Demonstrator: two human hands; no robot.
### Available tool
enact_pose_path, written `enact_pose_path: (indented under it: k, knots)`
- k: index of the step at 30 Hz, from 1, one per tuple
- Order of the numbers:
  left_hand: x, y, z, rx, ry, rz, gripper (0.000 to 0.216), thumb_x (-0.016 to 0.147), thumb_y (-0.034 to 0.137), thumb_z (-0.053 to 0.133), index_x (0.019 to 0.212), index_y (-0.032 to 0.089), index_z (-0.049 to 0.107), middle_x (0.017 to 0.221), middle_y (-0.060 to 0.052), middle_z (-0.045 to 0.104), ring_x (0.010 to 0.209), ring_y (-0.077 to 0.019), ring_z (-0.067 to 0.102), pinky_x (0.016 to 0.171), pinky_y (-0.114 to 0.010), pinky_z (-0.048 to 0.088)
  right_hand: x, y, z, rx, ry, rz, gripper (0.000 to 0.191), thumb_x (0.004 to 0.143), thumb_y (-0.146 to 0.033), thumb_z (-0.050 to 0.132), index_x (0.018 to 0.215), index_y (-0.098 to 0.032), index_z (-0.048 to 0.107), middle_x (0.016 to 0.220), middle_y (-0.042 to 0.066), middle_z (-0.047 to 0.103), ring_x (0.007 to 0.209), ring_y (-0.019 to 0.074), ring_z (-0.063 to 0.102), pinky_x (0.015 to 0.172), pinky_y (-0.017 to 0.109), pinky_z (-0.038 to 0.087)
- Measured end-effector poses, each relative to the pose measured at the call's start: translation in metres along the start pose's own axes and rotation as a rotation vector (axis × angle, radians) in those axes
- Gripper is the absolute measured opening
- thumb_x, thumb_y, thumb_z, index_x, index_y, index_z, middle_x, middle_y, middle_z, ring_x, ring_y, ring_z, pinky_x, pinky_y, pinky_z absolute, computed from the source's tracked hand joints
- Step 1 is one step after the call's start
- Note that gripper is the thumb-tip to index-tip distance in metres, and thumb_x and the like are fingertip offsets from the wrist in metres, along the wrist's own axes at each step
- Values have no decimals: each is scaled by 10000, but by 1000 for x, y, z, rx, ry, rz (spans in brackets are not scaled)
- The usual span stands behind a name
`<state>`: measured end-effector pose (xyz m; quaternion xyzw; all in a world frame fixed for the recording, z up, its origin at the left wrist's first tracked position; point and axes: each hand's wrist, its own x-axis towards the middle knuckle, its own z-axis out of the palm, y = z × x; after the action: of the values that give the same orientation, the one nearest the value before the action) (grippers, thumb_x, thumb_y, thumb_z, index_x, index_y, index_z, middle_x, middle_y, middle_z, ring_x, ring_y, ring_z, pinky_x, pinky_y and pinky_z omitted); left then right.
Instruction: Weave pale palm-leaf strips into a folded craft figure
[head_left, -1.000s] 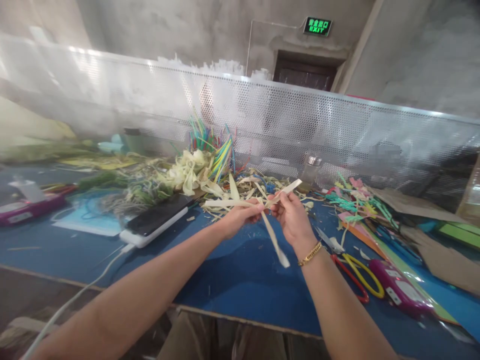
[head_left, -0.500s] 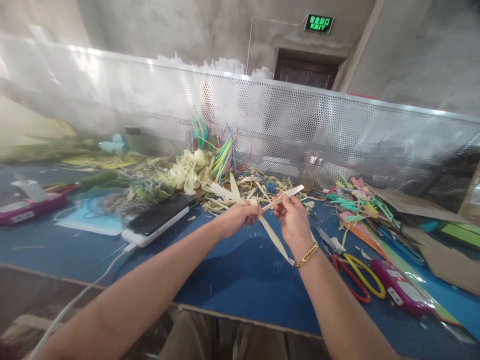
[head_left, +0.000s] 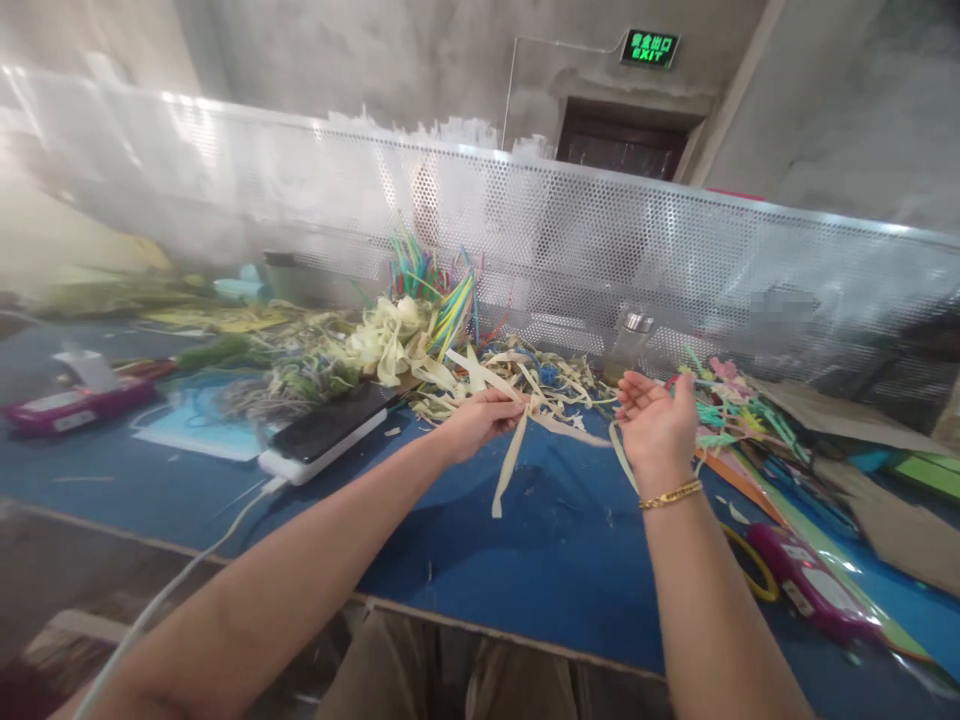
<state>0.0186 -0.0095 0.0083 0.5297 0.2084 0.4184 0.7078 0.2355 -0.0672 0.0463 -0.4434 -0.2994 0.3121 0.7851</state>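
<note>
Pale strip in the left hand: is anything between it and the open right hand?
Nothing visible. The left hand pinches the pale strip, which hangs over the blue table. The right hand is open, palm up, beside it, with only open air between them.
</note>
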Motion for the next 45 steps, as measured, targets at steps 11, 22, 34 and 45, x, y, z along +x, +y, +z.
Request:
enact_pose_path:
  k: [11,22,34,45]
  knots:
    - [-2,-8,4,231,-61,-4,265,659,364,748,702,127,639,564,19,501,518,-73,363,512,-240,241,-35,54,33,-357,-545,145,308,651,-514,711,679,-208,728,712,22,691,713,166,574,704,312,418]
    - [-5,0,9,177,-130,-136,196,609,246,727,607,153,554,514,47,436,469,-60,342,491,-221,234,-39,49,38,-135,-353,107,209,577,-358,776,696,-195,723,740,9,696,710,141,568,628,263,406]
    - [-4,0,5,-14,-147,-107,280,649,251,775,874,142,650,690,-1,569,579,-60,484,568,-190,364,-23,44,29,-186,-270,-6,267,609,-423,744,687,-173,691,646,-3,624,622,129,512,594,268,399]
    - [-6,1,-2,206,-227,-114,256,669,353,756,689,127,639,577,19,471,514,-62,382,482,-207,260,-25,30,22,-649,-294,-485,161,712,-401,686,702,-244,720,926,56,697,1006,243,558,945,389,368]
